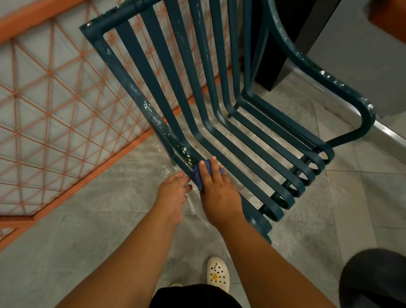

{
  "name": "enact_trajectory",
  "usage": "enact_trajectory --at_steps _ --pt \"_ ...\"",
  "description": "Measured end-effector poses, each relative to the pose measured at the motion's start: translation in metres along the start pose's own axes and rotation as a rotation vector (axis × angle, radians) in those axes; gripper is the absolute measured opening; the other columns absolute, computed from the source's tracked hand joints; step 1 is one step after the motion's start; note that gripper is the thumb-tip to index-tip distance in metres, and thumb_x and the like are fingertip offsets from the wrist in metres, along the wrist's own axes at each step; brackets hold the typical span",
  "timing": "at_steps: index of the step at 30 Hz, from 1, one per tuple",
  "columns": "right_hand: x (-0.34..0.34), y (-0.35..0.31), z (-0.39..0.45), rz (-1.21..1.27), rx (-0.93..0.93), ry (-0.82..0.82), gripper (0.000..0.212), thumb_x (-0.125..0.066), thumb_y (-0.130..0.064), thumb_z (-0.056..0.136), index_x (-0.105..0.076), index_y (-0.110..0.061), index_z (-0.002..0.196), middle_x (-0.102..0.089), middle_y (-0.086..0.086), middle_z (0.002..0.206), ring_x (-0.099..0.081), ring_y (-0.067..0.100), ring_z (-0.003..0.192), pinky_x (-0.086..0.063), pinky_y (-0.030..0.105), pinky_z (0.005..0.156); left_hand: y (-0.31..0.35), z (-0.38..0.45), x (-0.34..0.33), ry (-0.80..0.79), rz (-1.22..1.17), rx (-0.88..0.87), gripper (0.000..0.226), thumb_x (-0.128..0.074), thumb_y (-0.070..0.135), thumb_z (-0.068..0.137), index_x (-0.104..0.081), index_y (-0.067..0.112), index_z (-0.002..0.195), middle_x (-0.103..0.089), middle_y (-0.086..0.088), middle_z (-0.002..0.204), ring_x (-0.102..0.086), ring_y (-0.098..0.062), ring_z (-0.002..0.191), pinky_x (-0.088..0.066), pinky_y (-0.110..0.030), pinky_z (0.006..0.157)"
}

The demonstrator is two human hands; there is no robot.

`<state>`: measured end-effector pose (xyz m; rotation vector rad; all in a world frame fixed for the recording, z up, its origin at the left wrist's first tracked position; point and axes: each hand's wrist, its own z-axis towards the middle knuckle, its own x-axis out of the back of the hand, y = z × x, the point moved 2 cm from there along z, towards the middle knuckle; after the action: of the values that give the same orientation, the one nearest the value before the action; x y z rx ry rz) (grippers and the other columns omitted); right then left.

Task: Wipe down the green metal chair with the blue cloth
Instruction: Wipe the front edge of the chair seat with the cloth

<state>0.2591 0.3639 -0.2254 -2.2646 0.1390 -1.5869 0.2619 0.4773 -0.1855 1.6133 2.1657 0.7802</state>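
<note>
Blue cloth (198,174) mostly hidden under right hand (215,189), only edges showing. Green chair (221,122) top cut off by upper edge; near front corner hidden behind right forearm. Dark round object (377,284) at lower right cropped, unidentifiable. Second shoe (175,284) barely visible.

1. The green metal chair (212,135) is painted dark teal-green, with a dull sheen on its flat slats.
2. Its tubular frame shows chipped paint and white flecks, roughest along the side rail and armrest.
3. The blue cloth (197,175) looks soft, matt and bunched.
4. The floor (84,237) is grey stone-look tile, mottled and mostly matt, with a wet gloss under the seat.
5. The grille (49,102) is orange-painted metal bars and thin rods.
6. The clog (218,274) is cream plastic, smooth and perforated.
</note>
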Motion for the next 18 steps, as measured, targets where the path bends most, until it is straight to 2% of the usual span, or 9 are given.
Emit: enact_trajectory --at_steps 3,5,6,7,9,11,13,15,18 --pt "-0.007 0.003 -0.009 -0.081 0.171 0.062 0.074 -0.050 -0.022 0.097 -0.002 -0.033 0.153 0.012 -0.004 0.160 0.012 0.032 0.146 -0.012 0.053 0.116 -0.001 -0.001 -0.001 -0.001 -0.013 0.006 0.037 -0.047 0.015 0.097 -0.048 0.015 0.134 -0.058 -0.007 0.130 -0.056 -0.024 0.118 -0.038 -0.038 0.104" --pt "-0.011 0.013 -0.021 -0.109 0.223 0.031 0.073 -0.048 -0.026 0.098 0.001 -0.038 0.151 0.019 -0.010 0.158 0.014 0.031 0.146 -0.014 0.052 0.115 -0.001 -0.002 -0.001 -0.002 -0.017 0.018 0.037 -0.047 0.012 0.097 -0.049 0.014 0.133 -0.058 -0.008 0.129 -0.056 -0.024 0.119 -0.039 -0.037 0.104" --pt "-0.011 0.019 -0.024 -0.092 0.198 0.000 0.071 -0.045 -0.031 0.099 0.005 -0.039 0.151 0.020 -0.010 0.158 0.004 0.033 0.148 -0.022 0.051 0.114 -0.001 -0.002 0.000 0.000 -0.010 0.024 0.036 -0.048 0.011 0.096 -0.049 0.014 0.132 -0.059 -0.008 0.129 -0.055 -0.023 0.119 -0.039 -0.036 0.103" --pt "-0.008 0.024 -0.025 -0.064 0.142 -0.021 0.070 -0.042 -0.037 0.100 0.007 -0.037 0.150 0.015 -0.006 0.160 -0.013 0.036 0.146 -0.033 0.048 0.110 0.000 -0.003 0.002 0.004 0.002 0.027 0.036 -0.048 0.010 0.096 -0.050 0.014 0.132 -0.059 -0.008 0.128 -0.055 -0.023 0.119 -0.039 -0.036 0.102" --pt "-0.001 0.029 -0.020 -0.001 -0.043 -0.023 0.070 -0.036 -0.047 0.099 0.007 -0.030 0.151 -0.011 0.009 0.161 -0.047 0.032 0.128 -0.049 0.040 0.096 0.000 -0.004 0.003 0.012 0.018 0.030 0.036 -0.046 0.008 0.097 -0.050 0.014 0.132 -0.059 -0.007 0.128 -0.055 -0.022 0.119 -0.040 -0.034 0.101" --pt "0.002 0.021 -0.013 -0.040 -0.142 -0.004 0.069 -0.035 -0.046 0.100 0.004 -0.022 0.152 -0.030 0.017 0.151 -0.052 0.032 0.121 -0.049 0.041 0.094 -0.001 -0.006 0.004 0.017 0.024 0.031 0.037 -0.045 0.008 0.097 -0.049 0.014 0.133 -0.058 -0.007 0.129 -0.055 -0.022 0.119 -0.041 -0.034 0.101" --pt "-0.002 0.004 -0.013 -0.145 -0.106 0.034 0.070 -0.040 -0.033 0.100 0.007 -0.021 0.151 -0.027 0.023 0.151 -0.044 0.038 0.127 -0.041 0.048 0.102 -0.002 -0.008 0.004 0.019 0.026 0.023 0.037 -0.047 0.011 0.097 -0.049 0.015 0.134 -0.058 -0.007 0.130 -0.055 -0.022 0.120 -0.040 -0.036 0.102" --pt "-0.003 -0.006 -0.016 -0.201 -0.061 0.078 0.074 -0.046 -0.025 0.098 0.005 -0.021 0.151 -0.031 0.026 0.147 -0.045 0.040 0.124 -0.041 0.050 0.102 -0.003 -0.010 0.003 0.021 0.021 0.034 0.038 -0.048 0.012 0.096 -0.048 0.015 0.134 -0.058 -0.007 0.131 -0.054 -0.024 0.121 -0.039 -0.038 0.103" --pt "0.005 0.005 -0.001 -0.080 -0.061 0.069 0.058 -0.046 -0.036 0.098 -0.017 -0.021 0.146 -0.054 0.017 0.121 -0.059 0.031 0.103 -0.051 0.044 0.089 -0.006 -0.011 0.003 0.025 0.018 0.050 0.038 -0.050 0.012 0.096 -0.049 0.015 0.133 -0.059 -0.007 0.129 -0.055 -0.025 0.120 -0.041 -0.037 0.101"
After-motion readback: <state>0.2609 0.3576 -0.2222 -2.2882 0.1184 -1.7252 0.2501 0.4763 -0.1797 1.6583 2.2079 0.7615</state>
